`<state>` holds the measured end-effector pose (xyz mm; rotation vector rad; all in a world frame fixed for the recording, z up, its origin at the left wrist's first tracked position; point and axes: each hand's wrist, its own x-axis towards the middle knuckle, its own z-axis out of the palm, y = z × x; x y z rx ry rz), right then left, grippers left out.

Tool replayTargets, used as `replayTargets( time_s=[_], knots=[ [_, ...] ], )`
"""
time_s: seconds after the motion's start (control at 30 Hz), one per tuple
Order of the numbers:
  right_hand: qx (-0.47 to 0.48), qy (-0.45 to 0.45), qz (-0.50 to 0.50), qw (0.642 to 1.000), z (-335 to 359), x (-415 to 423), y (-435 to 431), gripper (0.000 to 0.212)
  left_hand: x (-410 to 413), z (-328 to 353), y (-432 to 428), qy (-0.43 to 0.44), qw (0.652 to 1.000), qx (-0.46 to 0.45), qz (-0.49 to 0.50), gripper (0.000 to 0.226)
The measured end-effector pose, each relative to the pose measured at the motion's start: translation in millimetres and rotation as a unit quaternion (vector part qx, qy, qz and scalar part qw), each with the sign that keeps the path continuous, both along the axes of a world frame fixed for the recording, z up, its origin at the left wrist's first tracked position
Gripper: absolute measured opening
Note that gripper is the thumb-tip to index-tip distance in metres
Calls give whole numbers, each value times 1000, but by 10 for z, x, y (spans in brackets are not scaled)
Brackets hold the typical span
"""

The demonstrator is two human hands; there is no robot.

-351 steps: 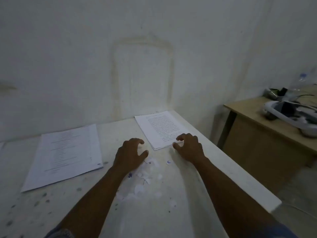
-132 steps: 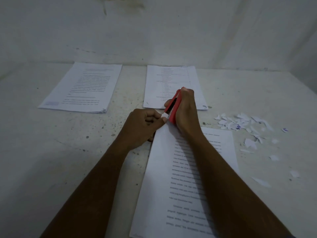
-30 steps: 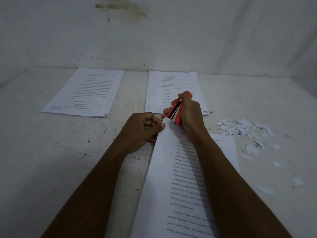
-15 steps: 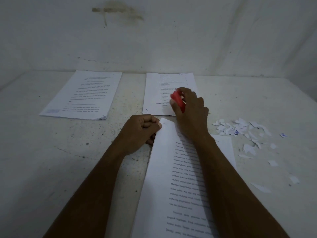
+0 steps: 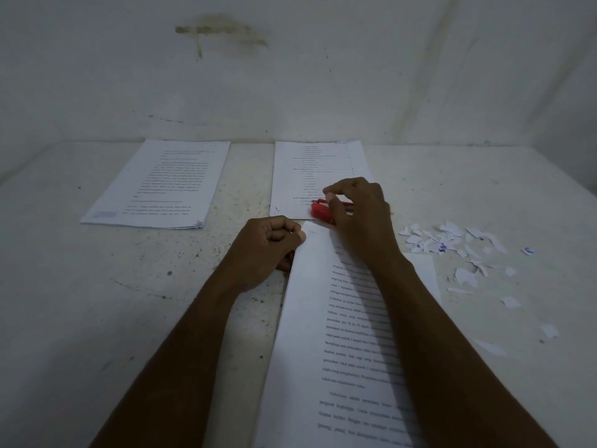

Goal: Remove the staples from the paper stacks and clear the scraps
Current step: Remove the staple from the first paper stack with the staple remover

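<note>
A printed paper stack [image 5: 336, 350] lies lengthwise in front of me on the white table [image 5: 97, 318]. My left hand [image 5: 265, 250] is closed, pinching the stack's far left corner. My right hand [image 5: 358, 215] reaches past that corner, with its thumb and fingers on a red staple remover [image 5: 319, 210]. The tool lies flat on the near edge of the middle paper stack [image 5: 310, 166]. A third stack [image 5: 164, 182] lies at the far left. Several torn white paper scraps [image 5: 452, 245] are scattered to the right of my right forearm.
A stained white wall [image 5: 290, 76] rises directly behind the two far stacks. A few loose scraps [image 5: 510, 301] trail toward the near right of the table. The tabletop is speckled with dark spots.
My right hand has lifted the red staple remover off the near stack's corner and lowered it flat onto the middle stack's near edge. My left hand keeps its pinch on the corner.
</note>
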<state>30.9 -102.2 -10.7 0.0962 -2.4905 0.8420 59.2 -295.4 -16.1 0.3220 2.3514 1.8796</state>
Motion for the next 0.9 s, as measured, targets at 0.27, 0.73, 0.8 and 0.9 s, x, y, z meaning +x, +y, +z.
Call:
replayTargets(
  time_s=[0.27, 0.73, 0.8, 0.9],
  knots=[
    [106, -66, 29, 992, -43, 320, 55, 48, 19, 48, 19, -20, 1000, 24, 6, 10],
    [-94, -116, 141, 979, -20, 254, 74, 38, 178, 197, 277, -132, 986, 67, 71, 55],
    [-111, -120, 141, 976, 15, 262, 77, 30, 191, 219, 297, -160, 981, 93, 65, 58],
    [-94, -104, 140, 980, 12, 254, 79, 43, 206, 235, 300, -180, 974, 121, 57, 57]
  ],
)
